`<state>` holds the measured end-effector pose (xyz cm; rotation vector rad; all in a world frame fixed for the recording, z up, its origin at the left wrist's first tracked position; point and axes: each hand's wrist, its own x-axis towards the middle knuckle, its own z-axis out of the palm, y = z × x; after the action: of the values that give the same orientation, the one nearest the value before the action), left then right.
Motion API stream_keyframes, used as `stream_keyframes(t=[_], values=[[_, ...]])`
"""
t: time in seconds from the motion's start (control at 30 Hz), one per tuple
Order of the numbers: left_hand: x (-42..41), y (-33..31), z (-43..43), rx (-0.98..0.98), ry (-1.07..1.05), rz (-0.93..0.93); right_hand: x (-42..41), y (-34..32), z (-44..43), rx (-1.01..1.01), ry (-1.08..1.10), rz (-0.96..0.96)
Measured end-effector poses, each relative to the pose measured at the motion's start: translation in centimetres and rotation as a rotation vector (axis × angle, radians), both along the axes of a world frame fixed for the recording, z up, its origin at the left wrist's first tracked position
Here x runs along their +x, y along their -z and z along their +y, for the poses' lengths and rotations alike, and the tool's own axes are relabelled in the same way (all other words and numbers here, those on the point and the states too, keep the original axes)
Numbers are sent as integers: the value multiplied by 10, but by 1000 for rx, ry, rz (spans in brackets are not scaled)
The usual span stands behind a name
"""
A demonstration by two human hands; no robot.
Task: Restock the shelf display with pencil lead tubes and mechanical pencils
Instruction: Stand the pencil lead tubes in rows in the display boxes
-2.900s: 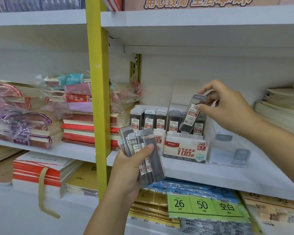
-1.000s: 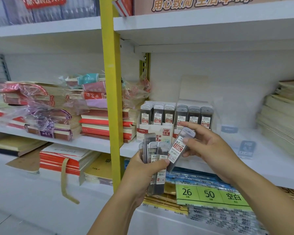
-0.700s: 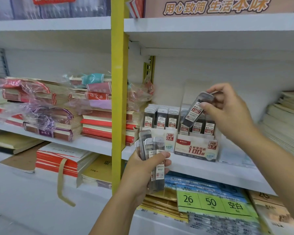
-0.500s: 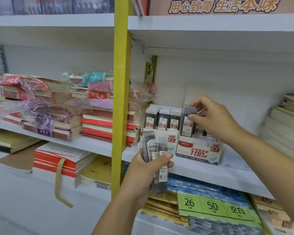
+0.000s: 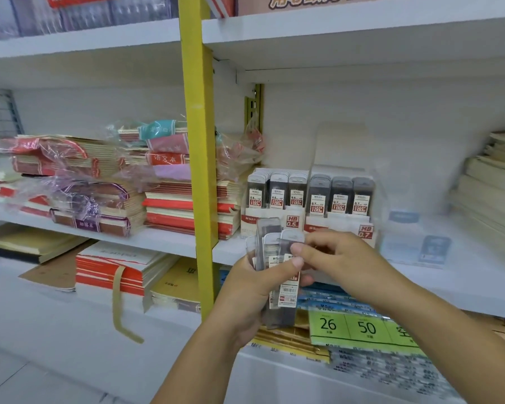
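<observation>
With the left hand [image 5: 247, 290] clenched on the tubes [image 5: 277, 266], the right hand [image 5: 337, 258] should pinch only the front tube's top, sliding it straight up for the 0.7 box [image 5: 340, 225].

Bright even light, soft shadows under shelves, overall motion blur, wide-angle bending toward edges

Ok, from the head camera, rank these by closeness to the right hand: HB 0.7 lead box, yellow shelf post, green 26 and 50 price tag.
From the right hand:
1. HB 0.7 lead box, directly behind it on the shelf.
2. Green price tag, lower shelf, below.
3. Yellow shelf post, well off to the left.
</observation>
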<state>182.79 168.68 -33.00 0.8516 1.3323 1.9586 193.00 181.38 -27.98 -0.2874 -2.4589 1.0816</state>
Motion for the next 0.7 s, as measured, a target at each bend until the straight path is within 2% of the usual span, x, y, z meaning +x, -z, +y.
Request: stream_keyframes(t=[0.3, 0.4, 0.57, 0.7], values=[[1, 11, -2, -56, 29, -47, 4, 1, 16, -355, 20, 205], [0, 11, -1, -59, 13, -48, 3, 3, 18, -367, 4, 229], [-7, 14, 1, -30, 9, -93, 2, 1, 22, -234, 25, 285], [-15, 14, 0, -26, -14, -87, 3, -10, 31, -214, 127, 473]])
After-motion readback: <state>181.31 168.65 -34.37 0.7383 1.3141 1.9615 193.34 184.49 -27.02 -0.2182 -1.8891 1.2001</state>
